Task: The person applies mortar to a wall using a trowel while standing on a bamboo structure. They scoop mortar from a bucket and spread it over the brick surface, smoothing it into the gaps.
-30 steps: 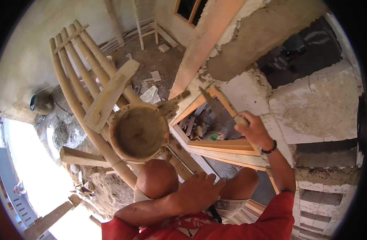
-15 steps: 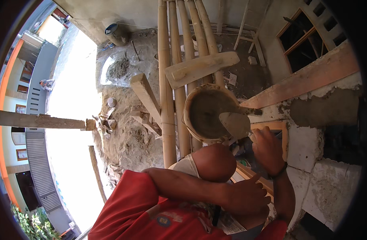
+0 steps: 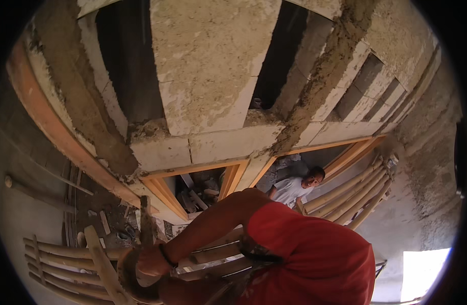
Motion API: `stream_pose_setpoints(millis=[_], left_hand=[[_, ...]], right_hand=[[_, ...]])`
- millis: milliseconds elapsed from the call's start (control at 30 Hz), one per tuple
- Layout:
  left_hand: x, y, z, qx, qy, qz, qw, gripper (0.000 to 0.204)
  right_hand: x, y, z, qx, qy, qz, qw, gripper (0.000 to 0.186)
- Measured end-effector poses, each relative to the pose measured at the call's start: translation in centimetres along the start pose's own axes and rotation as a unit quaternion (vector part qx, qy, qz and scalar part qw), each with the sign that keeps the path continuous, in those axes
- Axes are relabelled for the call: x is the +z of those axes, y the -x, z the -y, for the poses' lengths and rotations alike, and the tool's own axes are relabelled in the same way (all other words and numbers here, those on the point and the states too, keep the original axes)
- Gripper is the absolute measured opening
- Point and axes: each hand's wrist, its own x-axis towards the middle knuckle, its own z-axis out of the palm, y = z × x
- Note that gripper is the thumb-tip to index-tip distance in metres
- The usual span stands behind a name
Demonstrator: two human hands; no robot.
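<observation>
A worker in a red shirt [image 3: 314, 249] reaches across to the near left, the right hand [image 3: 153, 262] lowered at the mouth of a round bucket [image 3: 123, 267]. A dark band [image 3: 167, 255] circles the wrist. The fingers are hidden, and whether they are wide, narrow or closed on something cannot be told. The left hand is out of sight, so its state cannot be told either.

The bucket sits at the near left, beside a pale plank [image 3: 102, 259] lying across a rack of bamboo poles [image 3: 65, 248]. A mortar-caked stick [image 3: 146, 223] juts from the bucket's far side, just beyond the right hand.

Ahead rises a wall of pale blocks [image 3: 162, 155], broken by tall dark openings [image 3: 129, 56] and crossed on the right by a rough band of mortar [image 3: 325, 76]. A long reddish board [image 3: 59, 134] edges the wall on the left. Timber frames [image 3: 166, 197] line the openings beneath the blocks. To the right, a person in a light shirt [image 3: 294, 190] is seen beside a second bamboo rack [image 3: 345, 185]. Bright light fills a gap [image 3: 424, 274] at the near right.
</observation>
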Motion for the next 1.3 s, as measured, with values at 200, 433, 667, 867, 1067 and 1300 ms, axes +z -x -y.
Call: stream_pose_setpoints(millis=[200,433,667,867,1067,1300], left_hand=[[0.4,-1.2,2.1,0.009,0.0,0.005,1.0,0.053],[0.2,-5.1,4.8,-0.006,0.028,-0.045,0.999,0.058],[1.1,-6.6,8.4,-0.095,0.031,-0.142,0.985,0.064],[-4.3,-1.1,15.6,-0.179,0.011,-0.303,0.936,0.068],[-16.0,12.2,19.7,-0.159,-0.053,-0.567,0.807,0.073],[-19.4,16.5,22.9,-0.15,-0.154,-0.639,0.739,0.081]], right_hand=[[-2.6,6.3,1.3,0.086,-0.113,0.049,0.989,0.017],[-5.1,9.5,1.5,0.22,-0.289,-0.013,0.932,0.024],[-2.7,12.1,-0.6,0.267,-0.372,-0.025,0.889,0.042],[-2.0,11.4,-2.1,0.25,-0.354,-0.017,0.901,0.044],[-6.6,13.1,-0.5,0.308,-0.461,0.019,0.832,0.039],[-4.1,13.2,-2.1,0.284,-0.357,-0.036,0.889,0.047]])
